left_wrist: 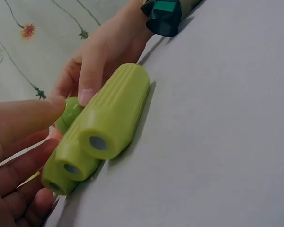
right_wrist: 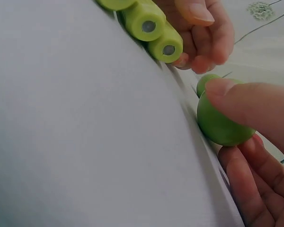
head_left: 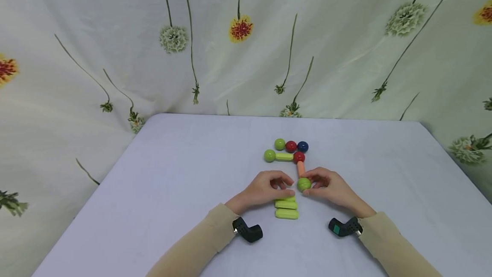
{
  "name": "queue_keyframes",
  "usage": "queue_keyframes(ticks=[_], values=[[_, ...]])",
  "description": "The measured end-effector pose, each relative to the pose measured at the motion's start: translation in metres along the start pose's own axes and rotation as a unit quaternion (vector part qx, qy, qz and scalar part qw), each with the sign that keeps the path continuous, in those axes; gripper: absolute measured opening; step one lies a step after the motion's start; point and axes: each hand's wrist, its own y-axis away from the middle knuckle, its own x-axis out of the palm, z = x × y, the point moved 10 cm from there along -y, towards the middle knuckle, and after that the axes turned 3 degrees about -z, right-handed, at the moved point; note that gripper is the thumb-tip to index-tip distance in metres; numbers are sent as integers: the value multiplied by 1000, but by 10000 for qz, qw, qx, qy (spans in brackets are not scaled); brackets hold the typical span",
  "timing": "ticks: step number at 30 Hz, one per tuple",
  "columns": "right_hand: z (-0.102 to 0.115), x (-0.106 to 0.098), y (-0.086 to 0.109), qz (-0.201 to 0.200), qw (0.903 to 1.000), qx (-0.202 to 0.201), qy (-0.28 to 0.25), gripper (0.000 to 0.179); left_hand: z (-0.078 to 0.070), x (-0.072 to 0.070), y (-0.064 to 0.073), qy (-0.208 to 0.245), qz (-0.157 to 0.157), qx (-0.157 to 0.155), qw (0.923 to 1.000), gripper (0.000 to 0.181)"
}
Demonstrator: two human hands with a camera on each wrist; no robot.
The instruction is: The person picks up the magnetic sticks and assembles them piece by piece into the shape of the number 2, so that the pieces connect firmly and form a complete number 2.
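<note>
Nearest, three lime rods (head_left: 286, 213) lie side by side on a pale worktop (head_left: 153, 191), grey discs (left_wrist: 97, 143) set in their ends. The left hand (head_left: 265, 187) is beside them, thumb and fingers parted in a relaxed curve, holding nothing; whether it touches the farthest of them cannot be told. To its right, the right hand (head_left: 326, 185) pinches a green ball (head_left: 304, 184) at the near end of an orange rod (head_left: 300, 169), fingers partly hiding the join. For a clean fit, the ball is best gripped by its sides and pressed straight along the rod's line, fingertips clear of the join; the left hand could steady the rod. Beyond, that rod meets a red ball (head_left: 299, 157), from which another lime rod (head_left: 284, 157) runs left to a second green ball (head_left: 270, 155). Behind, green (head_left: 279, 144), red (head_left: 291, 146) and blue (head_left: 303, 146) balls sit in a row, before a flowered cloth (head_left: 338, 76)
</note>
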Motion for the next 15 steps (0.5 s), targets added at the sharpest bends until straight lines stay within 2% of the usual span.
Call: queue_keyframes(ticks=[4, 8, 15], values=[[-1, 0, 0, -3, 10000, 26, 5, 39, 6, 1, 2, 39, 380, -165, 9991, 22], [-1, 0, 1, -23, 10000, -5, 41, 39, 6, 1, 5, 117, 662, -194, 9975, 21], [-2, 0, 1, -20, 9999, 96, 83, 40, 3, 2, 5, 91, 805, -170, 9966, 20]])
